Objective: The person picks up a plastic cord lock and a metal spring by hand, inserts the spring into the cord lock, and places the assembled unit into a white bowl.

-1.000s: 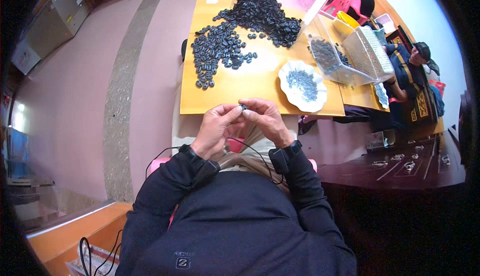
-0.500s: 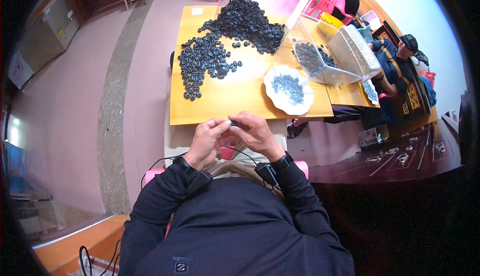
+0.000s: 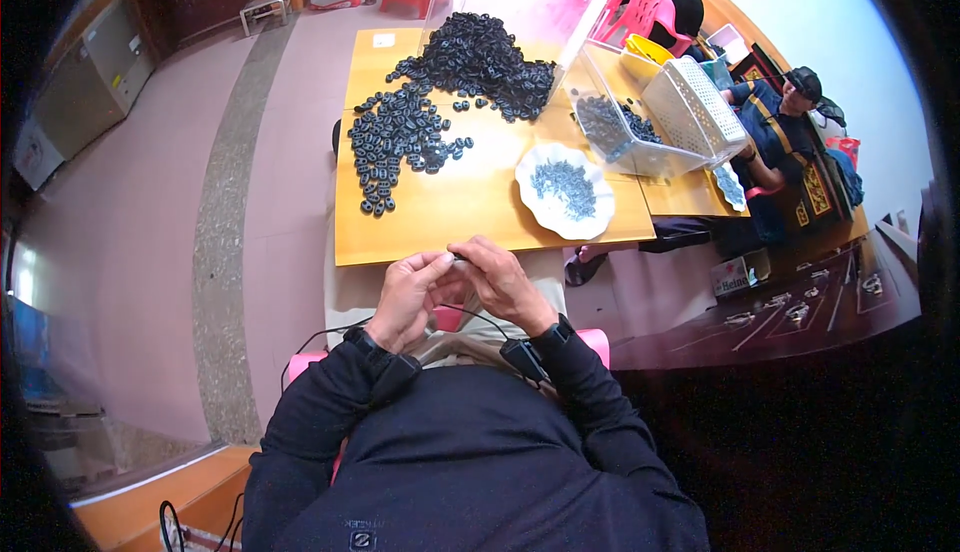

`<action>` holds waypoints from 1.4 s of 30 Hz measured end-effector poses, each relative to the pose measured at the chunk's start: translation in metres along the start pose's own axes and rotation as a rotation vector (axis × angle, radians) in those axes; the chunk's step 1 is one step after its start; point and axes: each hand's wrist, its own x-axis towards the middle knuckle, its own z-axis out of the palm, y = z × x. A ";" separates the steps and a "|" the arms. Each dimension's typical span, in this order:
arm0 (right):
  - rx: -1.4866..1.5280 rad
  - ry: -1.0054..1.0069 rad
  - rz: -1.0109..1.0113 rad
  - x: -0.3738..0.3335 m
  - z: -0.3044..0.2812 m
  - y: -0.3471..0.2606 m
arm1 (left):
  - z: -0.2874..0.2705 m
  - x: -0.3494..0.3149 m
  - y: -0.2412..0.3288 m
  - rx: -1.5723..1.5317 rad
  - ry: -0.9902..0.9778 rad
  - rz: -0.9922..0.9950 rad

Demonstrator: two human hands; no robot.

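My left hand (image 3: 408, 297) and my right hand (image 3: 500, 280) meet just off the near edge of the wooden table (image 3: 430, 232). Thumbs and forefingers of both pinch a small dark piece (image 3: 459, 258), mostly hidden by the fingertips. Beyond them on the tabletop lies a spread of small black oval pieces with two holes (image 3: 395, 137). It runs back into a taller heap of black pieces (image 3: 485, 64). At the right of the table stands a white scalloped plate (image 3: 531, 208) holding many tiny grey parts (image 3: 565, 188), too small to make out.
A clear plastic bin (image 3: 655, 159) with black pieces sits at the right, beside a white perforated basket (image 3: 690, 107) and a yellow bowl (image 3: 645, 52). Another person (image 3: 775, 117) sits past them. Thin black cables (image 3: 480, 314) run near my wrists.
The view has tilted slightly, so the table sits a little lower and further left. Both hands stay together on the small dark piece, with the fingers shifted slightly around it.
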 end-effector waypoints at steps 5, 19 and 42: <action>-0.016 -0.018 0.019 -0.002 -0.001 0.000 | 0.000 -0.001 -0.002 0.011 -0.006 -0.012; 0.111 0.187 0.178 -0.014 -0.021 0.018 | 0.001 0.000 -0.002 -0.024 0.080 -0.014; 0.195 0.616 0.347 -0.006 -0.110 0.041 | -0.002 0.001 -0.005 0.004 0.108 -0.029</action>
